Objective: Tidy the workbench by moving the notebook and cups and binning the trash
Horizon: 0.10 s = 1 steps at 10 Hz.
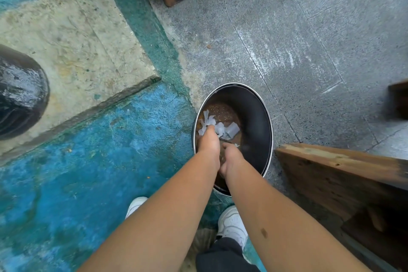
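A person stands over a round metal bin (263,117) on a concrete floor, both bare arms reaching straight down into its mouth. The left hand (208,142) points fingers-down, its tips meeting a cluster of white, crumpled scraps of trash (208,121) that show just beyond the fingertips, against the bin's brown, speckled bottom. The right hand (230,157) hangs beside it, the two touching or nearly so at the wrists, with more pale scraps visible in the narrow gap between them. From above, only the backs of the hands show: the fingers of both curl downward and out of sight, so whether either has a pinch on the scraps or has let them go cannot be told.

The scraps look thin, soft and almost weightless, likely paper or film, easily torn and apt to cling to damp skin or drift off; a loose bunching of the whole handful would seem the surest hold, taken from the top of the wad.

Both forearms run nearly parallel, elbows extended. White shoes (233,224) stand directly beneath the arms, and a weathered wooden bench edge (337,165) lies to the right of the hands
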### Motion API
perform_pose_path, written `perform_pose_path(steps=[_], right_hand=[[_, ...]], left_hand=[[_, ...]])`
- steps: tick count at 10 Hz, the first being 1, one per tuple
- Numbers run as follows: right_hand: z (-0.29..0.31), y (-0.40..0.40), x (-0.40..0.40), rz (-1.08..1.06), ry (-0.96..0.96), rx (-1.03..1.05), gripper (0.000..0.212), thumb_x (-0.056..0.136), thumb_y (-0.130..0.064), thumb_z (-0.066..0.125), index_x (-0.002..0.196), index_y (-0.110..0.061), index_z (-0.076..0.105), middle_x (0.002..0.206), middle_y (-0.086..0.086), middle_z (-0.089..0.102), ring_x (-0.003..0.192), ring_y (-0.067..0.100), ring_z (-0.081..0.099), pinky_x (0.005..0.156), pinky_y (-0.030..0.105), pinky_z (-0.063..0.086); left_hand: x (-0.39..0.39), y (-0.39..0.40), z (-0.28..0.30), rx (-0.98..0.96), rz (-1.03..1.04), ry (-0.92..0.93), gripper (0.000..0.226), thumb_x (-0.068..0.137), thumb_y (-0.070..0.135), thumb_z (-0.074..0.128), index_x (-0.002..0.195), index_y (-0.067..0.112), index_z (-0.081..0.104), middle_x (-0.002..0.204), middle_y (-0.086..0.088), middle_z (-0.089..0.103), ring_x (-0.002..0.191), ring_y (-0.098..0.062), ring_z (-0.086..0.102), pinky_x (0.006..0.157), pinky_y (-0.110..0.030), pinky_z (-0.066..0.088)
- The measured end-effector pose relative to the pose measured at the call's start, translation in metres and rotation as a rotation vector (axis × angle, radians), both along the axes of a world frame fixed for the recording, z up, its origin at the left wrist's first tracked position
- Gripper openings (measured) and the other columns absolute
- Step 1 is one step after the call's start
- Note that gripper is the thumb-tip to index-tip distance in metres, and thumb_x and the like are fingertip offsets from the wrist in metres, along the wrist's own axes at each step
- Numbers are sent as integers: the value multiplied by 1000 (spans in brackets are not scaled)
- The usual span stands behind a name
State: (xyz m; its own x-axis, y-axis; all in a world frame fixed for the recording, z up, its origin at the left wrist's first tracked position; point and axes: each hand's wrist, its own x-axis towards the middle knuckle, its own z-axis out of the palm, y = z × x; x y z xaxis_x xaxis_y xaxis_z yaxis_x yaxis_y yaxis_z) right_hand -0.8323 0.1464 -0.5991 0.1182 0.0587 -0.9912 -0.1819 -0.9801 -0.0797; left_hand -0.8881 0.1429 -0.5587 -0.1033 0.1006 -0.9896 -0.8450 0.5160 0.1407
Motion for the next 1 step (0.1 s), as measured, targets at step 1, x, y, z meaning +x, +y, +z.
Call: perform_pose_path(steps=[1], right_hand=[[38, 6, 6, 95, -15, 84, 37, 96, -23, 53, 131, -11, 56, 118, 11, 62, 90, 23, 64, 63, 30, 57]], left_hand=[[-1, -4, 27, 30, -66, 14, 60, 80, 58, 51, 121, 17, 62, 114, -13, 69, 100, -33, 67, 94, -48, 53]])
